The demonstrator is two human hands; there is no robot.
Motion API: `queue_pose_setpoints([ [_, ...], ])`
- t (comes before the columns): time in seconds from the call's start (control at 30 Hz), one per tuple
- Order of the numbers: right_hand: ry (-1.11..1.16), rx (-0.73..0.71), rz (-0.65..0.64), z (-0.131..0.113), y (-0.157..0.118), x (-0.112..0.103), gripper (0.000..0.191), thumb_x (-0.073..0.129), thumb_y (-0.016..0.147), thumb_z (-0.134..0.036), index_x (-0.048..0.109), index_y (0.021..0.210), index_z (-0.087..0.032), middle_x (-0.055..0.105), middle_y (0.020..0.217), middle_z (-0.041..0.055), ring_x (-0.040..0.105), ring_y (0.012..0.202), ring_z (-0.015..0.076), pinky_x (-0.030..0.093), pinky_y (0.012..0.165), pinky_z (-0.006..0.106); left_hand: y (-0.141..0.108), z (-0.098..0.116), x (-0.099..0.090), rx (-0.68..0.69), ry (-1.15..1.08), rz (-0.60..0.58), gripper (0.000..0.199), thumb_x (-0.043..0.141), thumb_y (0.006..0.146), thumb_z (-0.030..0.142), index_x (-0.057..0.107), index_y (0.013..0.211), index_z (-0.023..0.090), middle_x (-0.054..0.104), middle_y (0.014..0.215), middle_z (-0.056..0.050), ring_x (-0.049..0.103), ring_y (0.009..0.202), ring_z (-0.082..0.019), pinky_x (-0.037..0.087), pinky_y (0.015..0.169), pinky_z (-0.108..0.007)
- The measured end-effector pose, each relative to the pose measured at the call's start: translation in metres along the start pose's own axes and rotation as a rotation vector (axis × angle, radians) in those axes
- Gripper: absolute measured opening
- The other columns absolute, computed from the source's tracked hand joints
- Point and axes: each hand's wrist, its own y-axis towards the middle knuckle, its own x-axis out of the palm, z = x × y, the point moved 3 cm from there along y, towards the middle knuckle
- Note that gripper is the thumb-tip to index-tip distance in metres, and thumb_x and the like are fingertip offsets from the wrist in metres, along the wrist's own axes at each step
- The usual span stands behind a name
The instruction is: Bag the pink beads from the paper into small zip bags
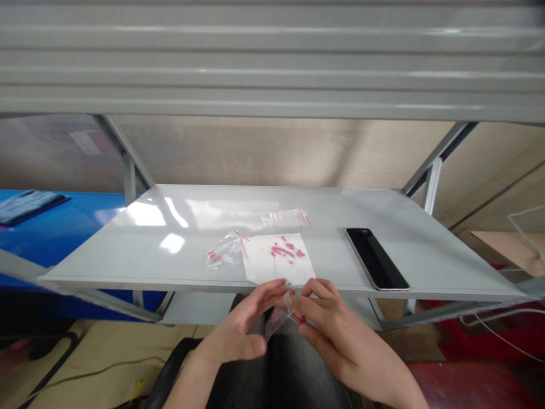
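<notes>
Just off the table's front edge, my right hand (330,326) pinches a small clear zip bag (277,319) by its red-striped end. My left hand (242,324) is open beside the bag, fingers stretched out and thumb apart; whether a fingertip touches the plastic I cannot tell. Beyond both hands lies a white paper sheet (258,258) with several small pink beads (283,250) on it, some in a row. Left of the paper, another clear zip bag (225,250) holds a few pink pieces. A flat clear zip bag (287,218) rests behind the paper.
A black-screened phone (377,258) lies on the right of the glossy grey table (204,199). Metal struts (125,153) rise at both sides, under a ridged grey panel (272,62). To the left stands a blue table (85,213) with a dark flat object on it.
</notes>
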Motion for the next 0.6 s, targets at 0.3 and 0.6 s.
queue_pose_setpoints([
  [0.3,0.068,-0.114,0.076,0.000,0.005,0.000,0.019,0.044,0.098,-0.011,0.055,0.087,-0.021,0.060,0.083,0.0035,0.050,0.084,0.0211,0.043,0.080,0.037,0.018,0.011,0.028,-0.052,-0.080,0.102,0.056,0.080,0.070,0.056,0.069,0.110,0.019,0.067,0.101,-0.007,0.061,0.099,-0.027,0.045,0.091,-0.038],
  [0.6,0.096,-0.211,0.262,0.021,0.003,-0.014,0.018,0.048,0.098,-0.013,0.062,0.092,-0.023,0.057,0.079,0.0027,0.050,0.083,0.0211,0.043,0.078,0.036,0.009,0.003,0.029,-0.197,-0.347,0.101,0.055,0.089,0.064,0.039,0.067,0.111,0.020,0.051,0.077,0.003,0.047,0.061,-0.008,0.037,0.058,-0.020],
])
